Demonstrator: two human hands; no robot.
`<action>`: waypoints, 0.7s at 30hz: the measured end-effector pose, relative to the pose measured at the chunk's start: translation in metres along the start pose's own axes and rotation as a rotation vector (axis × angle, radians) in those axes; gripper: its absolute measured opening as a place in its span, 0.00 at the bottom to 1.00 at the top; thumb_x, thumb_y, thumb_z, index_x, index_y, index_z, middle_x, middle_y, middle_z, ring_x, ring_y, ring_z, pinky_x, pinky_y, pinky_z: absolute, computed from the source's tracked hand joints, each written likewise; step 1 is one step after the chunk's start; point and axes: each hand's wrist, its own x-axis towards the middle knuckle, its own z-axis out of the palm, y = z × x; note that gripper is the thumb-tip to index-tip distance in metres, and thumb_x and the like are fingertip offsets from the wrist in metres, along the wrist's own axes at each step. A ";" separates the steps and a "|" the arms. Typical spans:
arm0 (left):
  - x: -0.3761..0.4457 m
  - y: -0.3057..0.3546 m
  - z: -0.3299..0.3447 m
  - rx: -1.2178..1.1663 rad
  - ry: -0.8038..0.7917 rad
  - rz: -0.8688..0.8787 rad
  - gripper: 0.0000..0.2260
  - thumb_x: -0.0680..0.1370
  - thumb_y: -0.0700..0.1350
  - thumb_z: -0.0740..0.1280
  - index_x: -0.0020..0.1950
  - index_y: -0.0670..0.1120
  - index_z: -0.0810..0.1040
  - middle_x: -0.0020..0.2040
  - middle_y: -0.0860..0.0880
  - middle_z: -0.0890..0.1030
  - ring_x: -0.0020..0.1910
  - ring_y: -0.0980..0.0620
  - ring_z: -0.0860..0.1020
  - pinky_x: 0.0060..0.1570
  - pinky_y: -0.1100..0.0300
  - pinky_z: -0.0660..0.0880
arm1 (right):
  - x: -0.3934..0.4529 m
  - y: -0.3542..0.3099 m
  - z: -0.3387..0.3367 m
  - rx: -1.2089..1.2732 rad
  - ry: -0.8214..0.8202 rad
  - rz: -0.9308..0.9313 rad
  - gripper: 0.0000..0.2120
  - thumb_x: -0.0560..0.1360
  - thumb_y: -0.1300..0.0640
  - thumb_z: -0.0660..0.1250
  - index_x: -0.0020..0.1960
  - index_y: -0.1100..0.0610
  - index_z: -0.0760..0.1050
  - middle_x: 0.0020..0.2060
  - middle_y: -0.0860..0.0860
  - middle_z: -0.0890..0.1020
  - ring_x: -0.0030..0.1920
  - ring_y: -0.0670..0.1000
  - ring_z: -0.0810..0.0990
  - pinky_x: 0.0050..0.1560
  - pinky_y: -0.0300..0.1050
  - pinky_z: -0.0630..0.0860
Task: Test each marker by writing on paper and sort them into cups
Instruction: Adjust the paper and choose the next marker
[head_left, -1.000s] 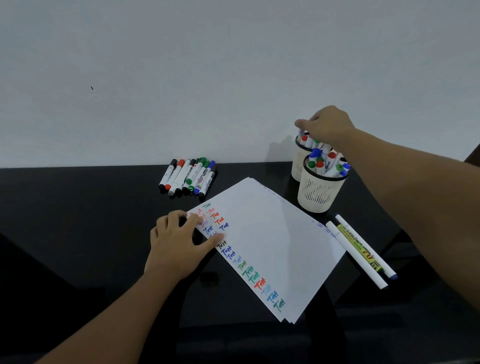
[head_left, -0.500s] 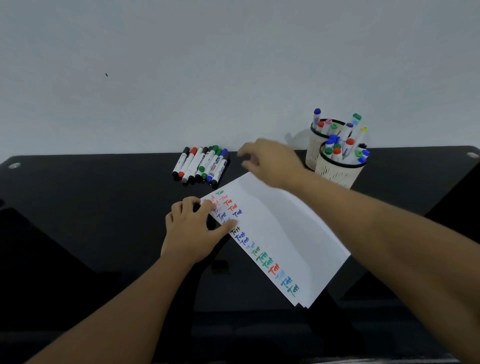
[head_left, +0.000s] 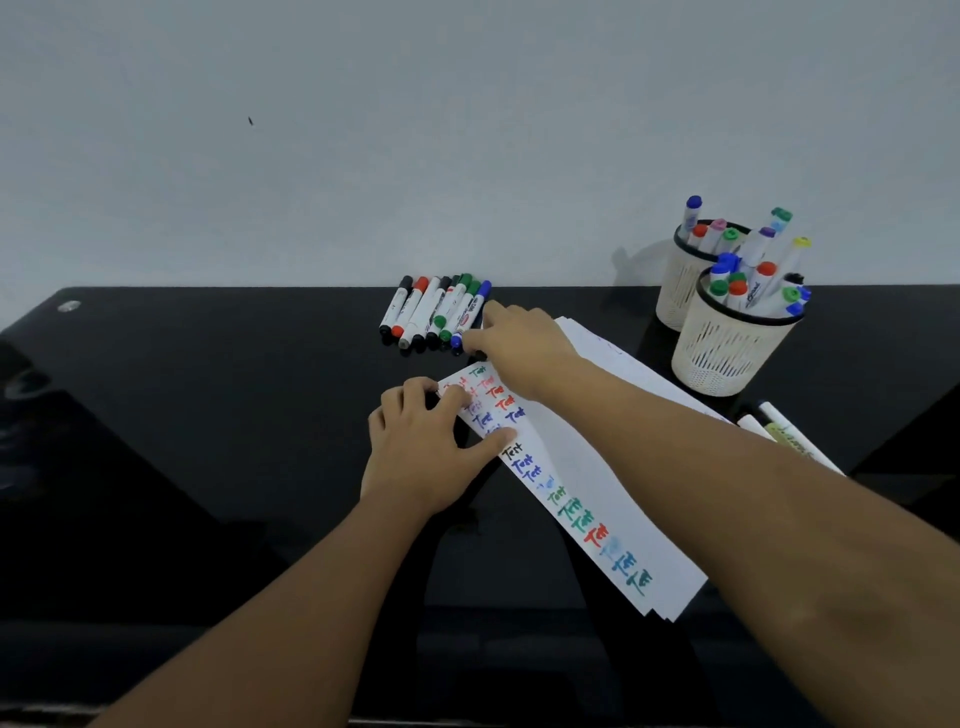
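A stack of white paper lies slanted on the black table, with coloured "Test" words down its left edge. My left hand presses flat on the paper's upper left corner. A row of several capped markers lies behind the paper. My right hand is at the right end of that row, thumb and fingers pinching the rightmost marker, of which only a dark end shows. Two cream mesh cups, the near cup and the far cup, stand at the right, both full of markers.
Two long white markers lie on the table right of the paper, partly hidden by my right forearm. The table's back edge meets a plain pale wall. A small metal fitting sits at the far left corner.
My right hand left the far cup, crossed leftward over the paper and reached the right end of the marker row. My left hand stayed on the paper.
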 end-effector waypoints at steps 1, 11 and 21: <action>0.000 0.000 0.000 0.002 0.004 0.002 0.29 0.73 0.77 0.57 0.65 0.60 0.71 0.67 0.54 0.64 0.69 0.50 0.58 0.72 0.49 0.56 | 0.000 0.001 0.000 -0.012 0.029 -0.030 0.22 0.79 0.58 0.70 0.70 0.46 0.72 0.62 0.54 0.73 0.57 0.55 0.74 0.51 0.49 0.68; 0.001 0.002 -0.002 -0.114 0.049 -0.041 0.34 0.75 0.74 0.59 0.72 0.53 0.64 0.69 0.52 0.68 0.69 0.49 0.63 0.71 0.48 0.61 | -0.040 -0.009 -0.028 0.841 0.631 0.273 0.10 0.85 0.50 0.60 0.62 0.53 0.68 0.45 0.47 0.82 0.40 0.49 0.81 0.40 0.46 0.75; -0.006 0.004 -0.010 -0.289 0.166 0.079 0.16 0.84 0.53 0.61 0.70 0.51 0.71 0.57 0.54 0.75 0.54 0.52 0.72 0.54 0.53 0.73 | -0.105 -0.025 -0.015 1.690 0.547 0.679 0.06 0.85 0.56 0.62 0.61 0.51 0.67 0.50 0.56 0.83 0.46 0.49 0.88 0.51 0.50 0.84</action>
